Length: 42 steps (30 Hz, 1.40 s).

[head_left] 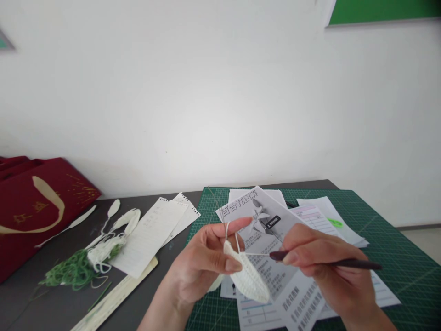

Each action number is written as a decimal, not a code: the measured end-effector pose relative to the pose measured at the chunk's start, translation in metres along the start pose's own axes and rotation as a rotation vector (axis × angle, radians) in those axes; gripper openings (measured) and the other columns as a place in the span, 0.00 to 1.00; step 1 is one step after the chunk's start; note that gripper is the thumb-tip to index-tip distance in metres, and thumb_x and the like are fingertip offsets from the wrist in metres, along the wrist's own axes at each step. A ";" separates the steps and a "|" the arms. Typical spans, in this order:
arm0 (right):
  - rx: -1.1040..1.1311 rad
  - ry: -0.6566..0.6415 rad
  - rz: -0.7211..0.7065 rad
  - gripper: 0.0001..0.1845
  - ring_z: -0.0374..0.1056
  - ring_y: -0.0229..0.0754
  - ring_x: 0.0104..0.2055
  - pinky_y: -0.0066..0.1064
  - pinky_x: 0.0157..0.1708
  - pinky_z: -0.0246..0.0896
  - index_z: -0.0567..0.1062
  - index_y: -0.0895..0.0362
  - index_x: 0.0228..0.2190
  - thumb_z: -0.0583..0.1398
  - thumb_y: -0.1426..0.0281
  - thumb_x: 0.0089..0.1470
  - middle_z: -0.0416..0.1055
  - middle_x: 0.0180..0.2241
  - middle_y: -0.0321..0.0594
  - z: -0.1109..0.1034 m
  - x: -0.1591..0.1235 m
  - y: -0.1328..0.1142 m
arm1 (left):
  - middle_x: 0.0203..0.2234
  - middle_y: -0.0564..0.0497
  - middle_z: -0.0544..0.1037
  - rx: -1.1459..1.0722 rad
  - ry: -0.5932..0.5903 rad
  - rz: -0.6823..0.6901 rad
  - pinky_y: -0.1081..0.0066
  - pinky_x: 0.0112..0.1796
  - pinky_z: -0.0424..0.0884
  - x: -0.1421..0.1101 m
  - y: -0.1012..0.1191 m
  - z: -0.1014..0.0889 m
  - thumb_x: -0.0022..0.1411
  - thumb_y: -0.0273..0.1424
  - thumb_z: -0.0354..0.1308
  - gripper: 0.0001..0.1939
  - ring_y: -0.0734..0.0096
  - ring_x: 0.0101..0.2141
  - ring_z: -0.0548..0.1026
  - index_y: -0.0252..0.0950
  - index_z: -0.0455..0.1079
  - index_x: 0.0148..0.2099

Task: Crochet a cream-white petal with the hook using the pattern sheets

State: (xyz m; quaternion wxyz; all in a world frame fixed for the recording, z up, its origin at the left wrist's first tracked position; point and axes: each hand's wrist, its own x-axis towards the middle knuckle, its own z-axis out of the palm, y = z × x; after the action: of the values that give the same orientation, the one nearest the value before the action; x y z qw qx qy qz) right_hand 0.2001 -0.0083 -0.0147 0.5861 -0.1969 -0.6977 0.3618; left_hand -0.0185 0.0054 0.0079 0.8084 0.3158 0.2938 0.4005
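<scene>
White crocheted piece: located at near centre, raised over the printed sheets, elongated, its rounded tip angled down to the near right. Left hand: closed in a pinch, thumb on the upper end of the piece, index finger extended to the right; white yarn passes up over that finger. A thin wire rises from beside this hand toward the far left. Right hand: closed around a dark-handled crochet hook, held roughly level, its shank running left to the top edge of the piece. Beneath the hands: a grey printed sheet bearing a flower picture and large characters, overlapping further papers, with a bright green item on those at the right. These papers lie on a green gridded cutting mat, itself on a dark surface. Left of the mat: handwritten notebook sheets with torn edges, partly over a long pale strip. Further left: a tangle of green yarn, touching a white yarn bundle; slender white pieces lie on its far side. Far left: a dark red bag with a gold-coloured ribbon. Behind everything stands a white wall.
</scene>
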 end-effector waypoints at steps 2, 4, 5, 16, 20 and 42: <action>-0.020 -0.002 -0.016 0.11 0.71 0.42 0.29 0.34 0.27 0.65 0.79 0.51 0.39 0.59 0.74 0.58 0.76 0.31 0.41 0.001 -0.001 -0.001 | 0.21 0.53 0.70 0.008 -0.008 0.012 0.72 0.28 0.58 -0.001 -0.001 -0.001 0.37 0.20 0.67 0.28 0.73 0.24 0.65 0.33 0.79 0.46; -0.029 0.022 -0.025 0.11 0.71 0.43 0.29 0.34 0.27 0.65 0.79 0.51 0.40 0.59 0.73 0.58 0.76 0.30 0.41 0.003 -0.003 -0.001 | 0.20 0.54 0.68 0.028 0.006 0.043 0.72 0.28 0.57 -0.002 -0.003 -0.001 0.38 0.20 0.68 0.28 0.74 0.23 0.63 0.34 0.78 0.46; -0.033 0.041 -0.029 0.11 0.71 0.43 0.29 0.35 0.27 0.65 0.79 0.50 0.40 0.59 0.73 0.57 0.77 0.30 0.41 0.004 -0.003 0.000 | 0.20 0.55 0.66 0.037 0.014 0.061 0.72 0.29 0.57 -0.002 -0.004 -0.001 0.38 0.20 0.68 0.28 0.75 0.23 0.62 0.34 0.78 0.46; 0.047 0.040 0.010 0.09 0.70 0.43 0.27 0.35 0.25 0.64 0.80 0.50 0.37 0.60 0.72 0.57 0.77 0.29 0.41 0.002 -0.002 0.000 | 0.21 0.52 0.69 -0.002 0.005 -0.031 0.72 0.27 0.54 -0.002 -0.004 0.000 0.33 0.20 0.65 0.29 0.74 0.22 0.61 0.33 0.79 0.44; 0.079 0.048 0.032 0.08 0.70 0.42 0.26 0.34 0.24 0.64 0.80 0.50 0.36 0.60 0.70 0.57 0.77 0.28 0.41 0.000 -0.001 -0.002 | 0.21 0.51 0.71 -0.004 0.011 -0.048 0.71 0.27 0.55 -0.001 -0.003 0.001 0.33 0.20 0.66 0.29 0.73 0.22 0.64 0.33 0.80 0.43; 0.530 0.509 0.507 0.06 0.73 0.35 0.22 0.22 0.24 0.72 0.81 0.58 0.32 0.65 0.68 0.52 0.78 0.21 0.39 0.036 0.003 0.013 | 0.25 0.53 0.79 0.870 0.187 0.872 0.57 0.54 0.57 0.008 -0.023 0.002 0.54 0.18 0.62 0.26 0.61 0.40 0.72 0.54 0.75 0.49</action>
State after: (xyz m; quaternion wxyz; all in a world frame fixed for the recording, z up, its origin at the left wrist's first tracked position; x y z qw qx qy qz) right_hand 0.1625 -0.0075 -0.0235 0.6621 -0.2875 -0.3438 0.6006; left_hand -0.0023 0.0002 -0.0098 0.3386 0.6707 0.3436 0.5635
